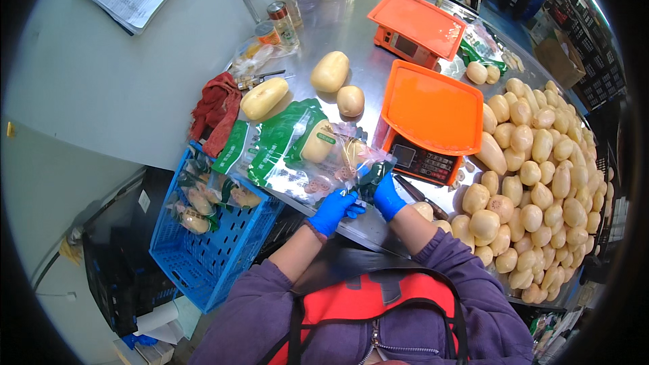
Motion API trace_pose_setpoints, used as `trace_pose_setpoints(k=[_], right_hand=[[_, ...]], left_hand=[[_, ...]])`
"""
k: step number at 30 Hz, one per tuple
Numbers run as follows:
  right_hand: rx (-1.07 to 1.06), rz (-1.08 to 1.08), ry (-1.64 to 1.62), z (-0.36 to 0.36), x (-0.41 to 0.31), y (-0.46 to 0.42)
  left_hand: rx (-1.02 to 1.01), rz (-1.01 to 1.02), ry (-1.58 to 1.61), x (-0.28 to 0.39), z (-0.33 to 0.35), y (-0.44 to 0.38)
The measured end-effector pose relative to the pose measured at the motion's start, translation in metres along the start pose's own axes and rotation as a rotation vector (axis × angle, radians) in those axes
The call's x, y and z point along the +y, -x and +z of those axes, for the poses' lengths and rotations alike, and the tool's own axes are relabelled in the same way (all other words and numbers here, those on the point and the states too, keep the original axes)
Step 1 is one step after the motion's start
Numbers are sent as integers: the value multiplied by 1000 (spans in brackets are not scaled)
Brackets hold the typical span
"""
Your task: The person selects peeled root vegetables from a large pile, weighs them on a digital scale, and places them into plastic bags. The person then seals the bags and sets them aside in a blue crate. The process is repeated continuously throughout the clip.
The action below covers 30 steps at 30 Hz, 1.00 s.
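Note:
My left hand (337, 211), in a blue glove, pinches the edge of a clear and green printed plastic bag at the table's near edge. Just right of it, my right hand (384, 193), also gloved in blue, is closed on the bag's dark green end (376, 173). Pale lotus root pieces show through the plastic around there. More green and clear bags (284, 137) lie flat to the left, with a lotus root piece (318, 143) on or in them. Behind them rest loose lotus root pieces (329, 72). A knife (418, 195) lies right of my right hand.
A big heap of peeled lotus root (537, 187) covers the right side. Two orange scales (431, 106) (418, 23) stand behind my hands. A blue plastic crate (213, 248) holding filled bags is at the lower left, below a red cloth (218, 106). Jars (284, 23) stand farther back.

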State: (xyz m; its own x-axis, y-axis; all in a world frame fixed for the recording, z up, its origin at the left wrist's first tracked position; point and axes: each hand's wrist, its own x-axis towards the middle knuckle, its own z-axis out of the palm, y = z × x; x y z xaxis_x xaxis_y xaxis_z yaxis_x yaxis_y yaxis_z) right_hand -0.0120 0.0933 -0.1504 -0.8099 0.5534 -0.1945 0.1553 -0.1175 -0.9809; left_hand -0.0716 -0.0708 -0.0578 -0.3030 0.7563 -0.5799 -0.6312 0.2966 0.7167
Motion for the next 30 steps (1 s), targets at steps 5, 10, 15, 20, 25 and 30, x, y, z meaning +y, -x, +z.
trace_pose_setpoints(k=[5,10,15,20,25,30], right_hand=[[9,-358,339,29,-82,44],[-141,-505,831,25,-70,23],[-320,-402,909,27,-78,1],[-410,-388,1097,44,-80,-11],[-420,-276,968,42,-113,-16],[-198,-734,139,17,-272,58]], left_hand=[[20,52,58,-7,-9,3],[-33,70,178,-32,-27,-8],[-45,-61,-217,16,-7,18],[-76,-19,-150,-14,-30,2],[-97,142,204,50,-28,27],[-150,680,897,128,-65,72]])
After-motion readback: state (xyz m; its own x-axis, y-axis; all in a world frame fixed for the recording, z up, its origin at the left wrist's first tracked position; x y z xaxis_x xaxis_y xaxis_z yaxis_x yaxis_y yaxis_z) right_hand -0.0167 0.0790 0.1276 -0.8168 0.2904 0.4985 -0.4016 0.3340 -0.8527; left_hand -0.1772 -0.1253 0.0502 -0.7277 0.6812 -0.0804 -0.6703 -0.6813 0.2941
